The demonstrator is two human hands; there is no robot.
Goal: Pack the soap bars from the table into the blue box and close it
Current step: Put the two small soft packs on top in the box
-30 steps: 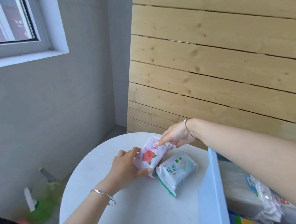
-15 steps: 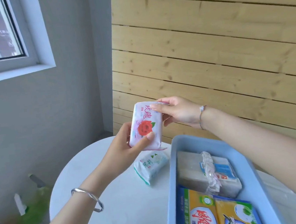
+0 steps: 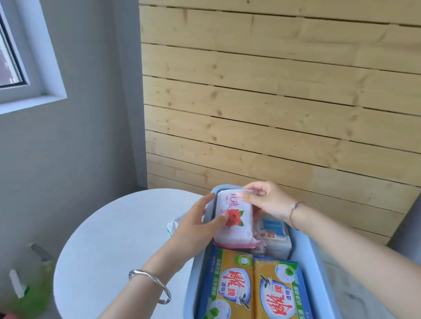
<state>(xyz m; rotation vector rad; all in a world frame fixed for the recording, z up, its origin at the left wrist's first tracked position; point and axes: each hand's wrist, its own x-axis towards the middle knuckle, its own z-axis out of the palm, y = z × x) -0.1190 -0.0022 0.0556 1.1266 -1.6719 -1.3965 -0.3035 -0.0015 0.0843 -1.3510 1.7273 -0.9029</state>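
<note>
Since half a second ago the rose-print soap bar point(image 3: 233, 222) has gone from held up in the air in front of the wood wall to down over the far end of the blue box point(image 3: 304, 250), and the camera has swung right so the box fills the bottom of the shot.

Head view: left hand point(image 3: 196, 229) pinches the bar's left side, thumb on the front of the wrapper and fingers behind. Right hand point(image 3: 268, 201) pinches the top edge of the wrapper at about 1 o'clock from the rose. The bar sits tilted on top of the wrapped stuff at the back of the box, not let go yet.

Progress-wise, I'd say over halfway: two yellow soap packs point(image 3: 255, 295) are already packed at 6 o'clock. A green-print bar point(image 3: 172, 225) is left on the white table point(image 3: 104, 248), peeking out at 9 o'clock behind the left hand. So that one, then the lid. Can't see any lid in frame, though.
</note>
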